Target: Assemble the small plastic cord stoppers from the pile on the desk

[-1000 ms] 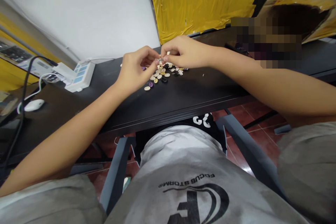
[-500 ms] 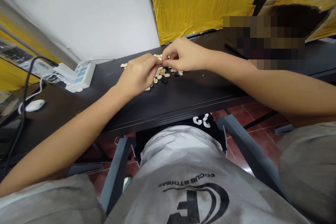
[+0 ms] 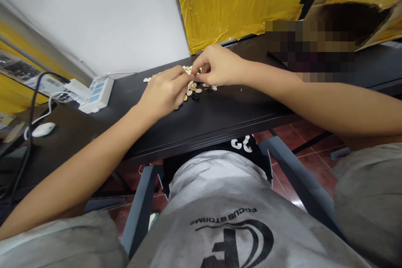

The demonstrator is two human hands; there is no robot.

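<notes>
My left hand (image 3: 166, 90) and my right hand (image 3: 218, 66) meet fingertip to fingertip above a loose pile of small oval pieces that look like buttons (image 3: 198, 91). Both hands are closed in a pinch. Whatever sits between the fingertips is too small and too covered to name. Most pieces in the pile are cream or yellowish, and a few are black (image 3: 195, 97). Part of the pile is hidden behind my hands. Near the right palm a bit of red shows, and I cannot tell what it is.
The pile lies on a dark table (image 3: 213, 119) against a white wall. A white power strip (image 3: 99, 94) with plugs and cables stands at the left, near a white mouse-like object (image 3: 44, 129). At the right back sits another person beside a cardboard box. Chair armrests (image 3: 141, 205) flank my body.
Both hands keep their pinch at nearly the same spot. The left hand's fingers have shifted slightly and cover more of the pile's near edge. The view has moved a little.
</notes>
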